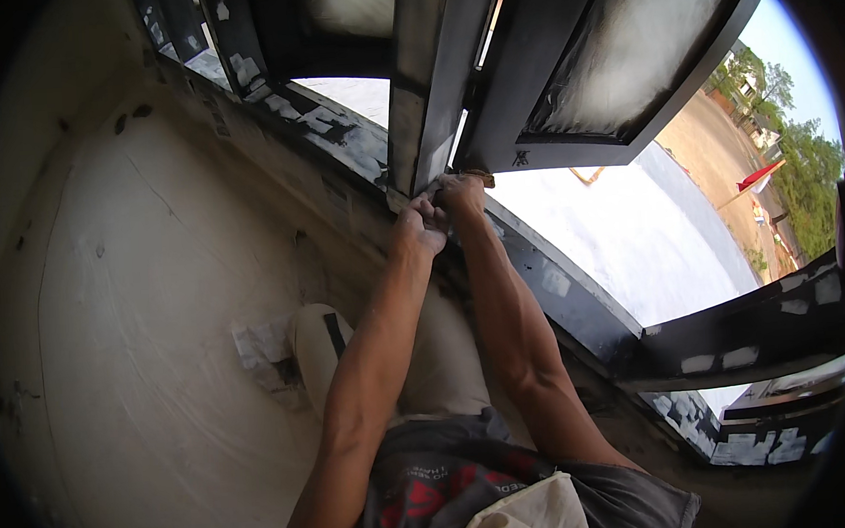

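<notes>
My left hand point(422, 226) is closed, with curled, dusty fingers against the foot of the dark window post point(424, 82). What it holds, if anything, is hidden. Just beside it, my right hand point(462, 193) is closed too, close to the joint between the post and the sill point(557, 271). A small brown, rough-edged piece point(482, 177) sticks out beyond the fingers; its kind cannot be made out. White filler patches mark the dark frame point(329, 125) to the left. Above my right hand, a dark window sash point(569, 151) with a plastic-covered pane stands swung outward.
Plastic sheeting point(127, 279) covers the floor at left. A crumpled whitish scrap point(263, 349) lies by my knee. More filler-patched frame point(742, 352) runs along the right. Outside are a pale ledge point(621, 225), sandy ground, trees point(800, 172) and a red flag point(760, 177).
</notes>
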`<state>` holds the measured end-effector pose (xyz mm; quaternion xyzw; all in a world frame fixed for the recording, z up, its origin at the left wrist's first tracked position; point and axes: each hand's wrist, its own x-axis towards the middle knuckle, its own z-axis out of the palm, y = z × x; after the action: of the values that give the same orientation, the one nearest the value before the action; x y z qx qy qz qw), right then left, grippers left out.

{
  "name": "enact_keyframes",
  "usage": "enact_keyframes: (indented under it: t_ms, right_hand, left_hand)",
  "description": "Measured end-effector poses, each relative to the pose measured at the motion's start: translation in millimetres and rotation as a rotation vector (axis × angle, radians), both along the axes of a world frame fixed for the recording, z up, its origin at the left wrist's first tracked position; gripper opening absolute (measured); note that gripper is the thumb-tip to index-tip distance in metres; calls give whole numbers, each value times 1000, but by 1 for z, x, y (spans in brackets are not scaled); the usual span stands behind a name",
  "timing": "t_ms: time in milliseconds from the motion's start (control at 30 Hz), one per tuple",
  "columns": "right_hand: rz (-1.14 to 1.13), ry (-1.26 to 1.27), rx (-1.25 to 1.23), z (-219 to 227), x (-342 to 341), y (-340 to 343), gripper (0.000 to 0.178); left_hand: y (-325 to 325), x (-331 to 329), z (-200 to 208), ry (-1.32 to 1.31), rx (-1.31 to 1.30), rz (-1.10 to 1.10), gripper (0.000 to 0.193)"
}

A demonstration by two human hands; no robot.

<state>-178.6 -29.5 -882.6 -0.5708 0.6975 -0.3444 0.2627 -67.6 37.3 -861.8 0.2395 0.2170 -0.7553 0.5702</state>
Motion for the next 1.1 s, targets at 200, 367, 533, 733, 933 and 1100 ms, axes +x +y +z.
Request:
enact_keyframes:
  t_ms: [200, 367, 533, 733, 933, 1100]
  right_hand:
    - [-115, -266, -16, 46, 17, 14, 33]
    - [-76, -473, -91, 109, 17, 33, 33]
    - [-1, -549, -159, 171, 0, 59, 36]
    - [-96, -454, -128, 64, -6, 61, 40]
    - [-173, -154, -140, 38, 5, 58, 38]
    - [-120, -30, -194, 41, 20, 55, 36]
  left_hand:
    - [23, 2, 51, -97, -183, 45, 28]
    - [31, 5, 86, -87, -442, 26, 30]
    - [52, -17, 151, -450, -356, 65, 17]
    - [58, -21, 59, -487, -141, -129, 9]
    - [78, 19, 72, -1094, -175, 66, 52]
    - [20, 65, 210, -1490, -841, 582, 61]
